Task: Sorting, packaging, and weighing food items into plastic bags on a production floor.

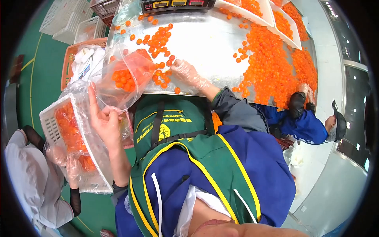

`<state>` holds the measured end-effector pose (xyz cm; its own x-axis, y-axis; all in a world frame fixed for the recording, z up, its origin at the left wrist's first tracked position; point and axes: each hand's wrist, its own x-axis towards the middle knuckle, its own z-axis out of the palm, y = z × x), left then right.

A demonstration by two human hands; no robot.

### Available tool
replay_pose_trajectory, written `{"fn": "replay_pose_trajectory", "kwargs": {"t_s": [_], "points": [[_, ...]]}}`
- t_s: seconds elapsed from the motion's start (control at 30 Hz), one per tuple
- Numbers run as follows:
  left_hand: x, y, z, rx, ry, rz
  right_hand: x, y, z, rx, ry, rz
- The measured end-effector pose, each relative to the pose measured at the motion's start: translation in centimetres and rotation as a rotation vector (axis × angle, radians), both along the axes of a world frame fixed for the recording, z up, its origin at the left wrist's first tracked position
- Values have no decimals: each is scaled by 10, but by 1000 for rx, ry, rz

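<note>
My bare left hand [107, 123] is at the mouth of a clear plastic bag [137, 69], its index finger stretched along the film and its other fingers curled at the rim. Several round orange egg yolks [123, 80] lie inside the bag, which rests on the near left part of the metal table [204, 35]. In a thin clear glove, my right hand [186, 73] reaches over the table edge with its fingertips beside loose yolks [160, 40]. Whether those fingers pinch a yolk is hidden.
A digital scale [177, 4] stands at the table's far side. Heaped yolks [266, 65] and white trays [285, 26] occupy the right. At left, a co-worker's gloved hands [66, 163] touch a white crate [91, 142] of bagged yolks. Another person [308, 124] works at right.
</note>
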<state>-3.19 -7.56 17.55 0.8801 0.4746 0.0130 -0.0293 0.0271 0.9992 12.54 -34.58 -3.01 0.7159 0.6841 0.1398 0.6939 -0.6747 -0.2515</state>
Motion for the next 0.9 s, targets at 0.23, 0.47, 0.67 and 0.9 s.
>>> {"fn": "replay_pose_trajectory", "kwargs": {"t_s": [0.23, 0.47, 0.67, 0.9], "points": [[-1, 1, 6, 31, 21, 1, -7, 8, 34, 530, 533, -306], [10, -8, 10, 34, 21, -59, -10, 25, 12, 199, 109, -57], [-2, 1, 3, 42, 36, -35, 0, 1, 19, 913, 1315, -559], [5, -1, 6, 67, 36, -43, 2, -25, 15, 1291, 1560, -615]]}}
